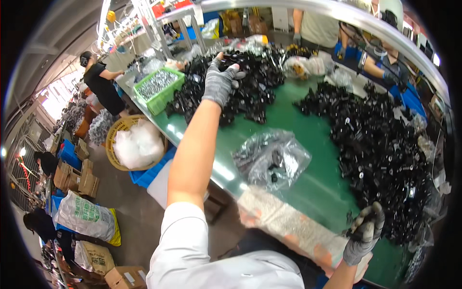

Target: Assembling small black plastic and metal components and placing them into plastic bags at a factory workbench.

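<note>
My left hand, in a grey glove with bare fingertips, stretches out over the far heap of small black parts. Its fingers are apart, and I make out nothing held in them. Down at the near right, my gloved right hand is curled around a few small black parts, their exact kind unclear. It is beside the large right heap of black parts. Between the heaps lies a clear plastic bag with some dark pieces in or under it.
A green bin of silvery metal pieces stands at the green table's left edge. A stained cloth-like sheet covers the near edge. On the left is a yellow basket with white bags. Other people work beyond the table and at left.
</note>
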Tool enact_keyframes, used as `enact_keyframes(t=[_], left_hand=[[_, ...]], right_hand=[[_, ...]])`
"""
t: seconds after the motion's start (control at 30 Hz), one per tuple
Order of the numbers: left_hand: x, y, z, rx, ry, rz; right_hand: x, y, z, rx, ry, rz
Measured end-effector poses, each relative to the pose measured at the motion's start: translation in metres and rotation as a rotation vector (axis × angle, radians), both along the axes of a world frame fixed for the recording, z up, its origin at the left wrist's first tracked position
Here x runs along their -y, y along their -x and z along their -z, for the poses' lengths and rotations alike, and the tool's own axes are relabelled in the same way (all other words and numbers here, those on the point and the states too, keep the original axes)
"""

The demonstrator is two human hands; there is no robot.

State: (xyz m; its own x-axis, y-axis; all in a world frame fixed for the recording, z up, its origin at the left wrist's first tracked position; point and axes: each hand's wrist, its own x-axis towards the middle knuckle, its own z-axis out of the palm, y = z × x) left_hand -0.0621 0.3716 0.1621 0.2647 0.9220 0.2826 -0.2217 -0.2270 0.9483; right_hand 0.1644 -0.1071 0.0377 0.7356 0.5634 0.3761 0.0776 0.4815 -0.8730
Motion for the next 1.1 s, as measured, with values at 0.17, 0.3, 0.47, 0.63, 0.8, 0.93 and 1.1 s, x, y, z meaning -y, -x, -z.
enact_keyframes(t=[0.17, 0.3, 0.47, 0.63, 0.8, 0.93, 1.1], left_hand=[[-0.085, 0.040, 0.049, -0.335, -0.047, -0.357], [0.041, 0.012, 0.094, -0.613, -0.516, -0.360], [0.206, 0.046, 0.126, -0.498, -0.334, 0.471], [0.271, 0.039, 0.160, -0.627, -0.652, 0.591], [0.285, 0.015, 0.187, -0.823, -0.853, 0.643], [0.302, 0.022, 0.199, -0.970, -0.896, 0.590], [0.300, 0.015, 0.194, -0.983, -0.964, 0.535]], right_hand=[[0.008, 0.004, 0.003, -0.010, -0.020, 0.029], [0.024, -0.003, 0.011, -0.013, 0.087, 0.126], [0.043, -0.014, -0.018, 0.878, 0.792, 0.246], [0.073, -0.023, -0.014, 0.798, 1.085, 0.151], [0.128, -0.019, 0.030, 0.741, 1.349, 0.202], [0.130, -0.017, 0.043, 0.885, 1.414, 0.333], [0.129, -0.025, 0.045, 0.872, 1.373, 0.384]])
